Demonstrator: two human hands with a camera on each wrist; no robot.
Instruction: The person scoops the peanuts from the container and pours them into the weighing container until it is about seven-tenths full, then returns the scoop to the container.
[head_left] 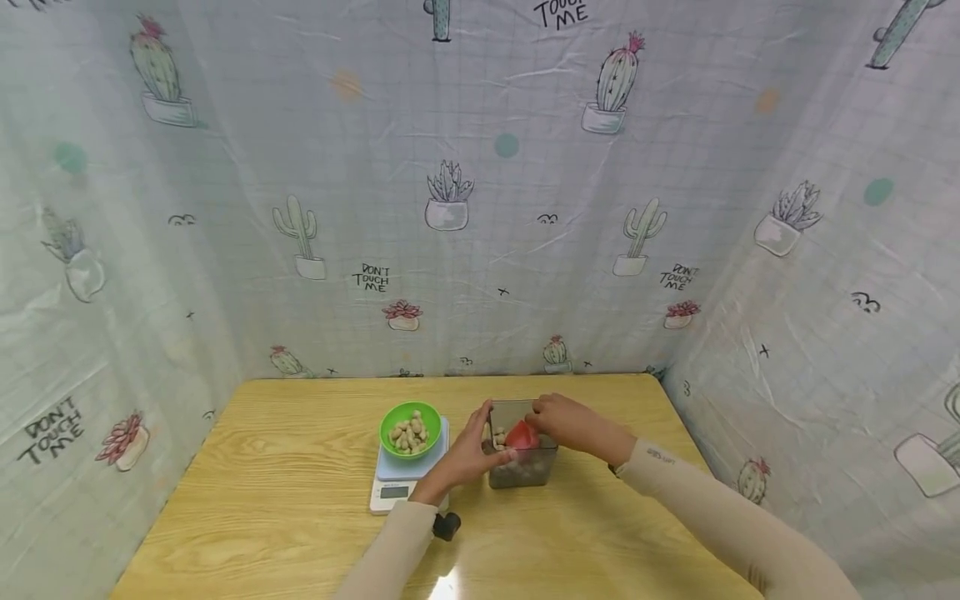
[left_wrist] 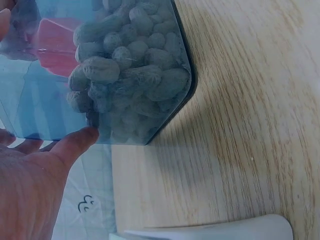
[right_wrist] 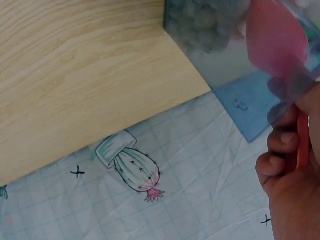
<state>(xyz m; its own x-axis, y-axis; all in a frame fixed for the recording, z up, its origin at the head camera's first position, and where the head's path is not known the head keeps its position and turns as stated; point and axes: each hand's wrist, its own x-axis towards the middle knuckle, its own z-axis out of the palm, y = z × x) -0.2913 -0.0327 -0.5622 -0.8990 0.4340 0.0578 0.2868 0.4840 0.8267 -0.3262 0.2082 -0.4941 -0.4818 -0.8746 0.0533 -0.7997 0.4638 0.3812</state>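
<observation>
A clear, grey-tinted plastic container [head_left: 519, 475] stands on the table, partly filled with peanuts in their shells [left_wrist: 142, 75]. My left hand [head_left: 467, 452] holds it at its left side, the thumb on the near wall and the fingers up by the left rim. In my right hand [head_left: 564, 423] is the red handle of a scoop [head_left: 522, 435], gripped with curled fingers at the container's right rim. The scoop's red bowl [right_wrist: 277, 40] is inside the container, beside the peanuts, seen through the wall in both wrist views.
Left of the container, a white kitchen scale [head_left: 382, 502] carries a green bowl [head_left: 387, 417] with peanuts [head_left: 409, 435] in it. The wooden table [head_left: 285, 483] ends at a cactus-print curtain [head_left: 465, 275] behind and at both sides.
</observation>
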